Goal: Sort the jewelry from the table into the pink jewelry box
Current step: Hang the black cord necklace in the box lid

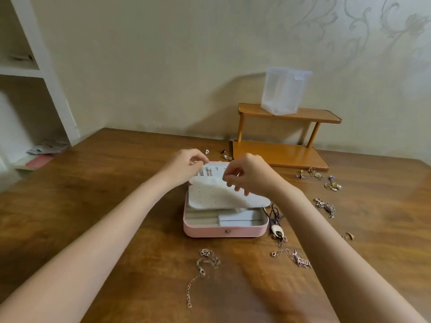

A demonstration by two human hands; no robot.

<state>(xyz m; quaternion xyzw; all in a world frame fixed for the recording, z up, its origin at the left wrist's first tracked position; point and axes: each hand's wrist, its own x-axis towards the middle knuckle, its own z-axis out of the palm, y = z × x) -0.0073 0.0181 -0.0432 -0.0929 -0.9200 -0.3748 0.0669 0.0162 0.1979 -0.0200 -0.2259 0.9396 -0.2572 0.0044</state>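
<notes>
Head view, itemised.

Pink jewelry box (225,230): open, at the middle of the wooden table (116,183), clasp facing the viewer. Grey-lined compartments show along its front edge; their contents cannot be made out.

White perforated panel (217,194): a soft earring flap with rows of small holes, lying tilted over the box's rear half. Behind it, several earrings (206,172) hang on the raised inner lid.

Left hand (184,165): fingers curled, pinching the upper left edge of the panel.

Right hand (247,174): fingers curled over the panel's upper middle, thumb and forefinger pinched together; whether they hold a small piece or only the panel cannot be told.

Loose jewelry on the table:
- rose-gold chain bracelet (200,269), near the front of the box;
- patterned pendant on a chain (297,259), front right;
- black cord necklace with a pale oval pendant (276,227), just beside the box's right wall;
- ornate brooch-like piece (326,207), further right;
- small charm (349,235), near the right forearm;
- cluster of rings and earrings (332,184), far right;
- small pieces (225,155) behind the box.

Two-tier wooden stand (282,136): at the table's rear against the wall, carrying a translucent plastic container (283,92) on its top shelf.
</notes>
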